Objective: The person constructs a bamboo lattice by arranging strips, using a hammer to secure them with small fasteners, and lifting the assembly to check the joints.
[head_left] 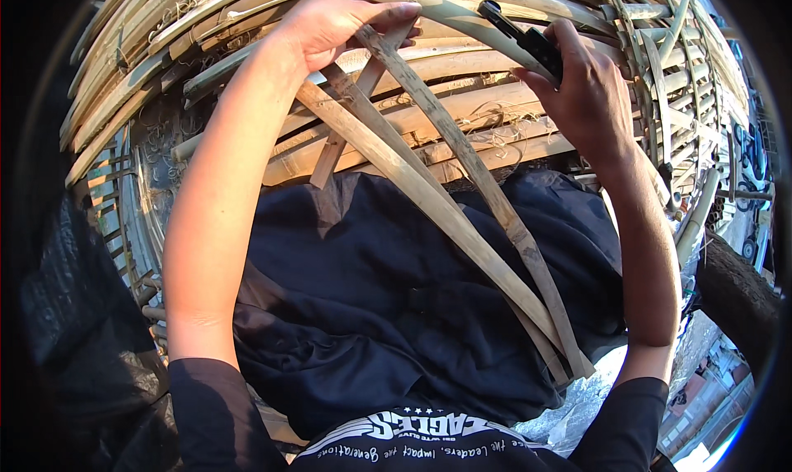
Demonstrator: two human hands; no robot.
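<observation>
While the left hand [330, 25] holds a pale bamboo strip [454, 16] in its closed grip, I see the right hand [587, 99] gripping a black tool [540, 51] at this strip, on the far side. Other narrow strips [371, 143] extend nearer, over dark cloth [346, 282].

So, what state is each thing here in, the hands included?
Left hand: closed, thumb on the pale strip.
Right hand: closed around the black tool.
Black tool: held at the pale strip; contact unclear.
Pale strip: spanning between the hands.
Narrow strips: crossing, slanting over the black cloth.
Black cloth: rumpled.
Bamboo slats: side by side, with curly shavings.
</observation>
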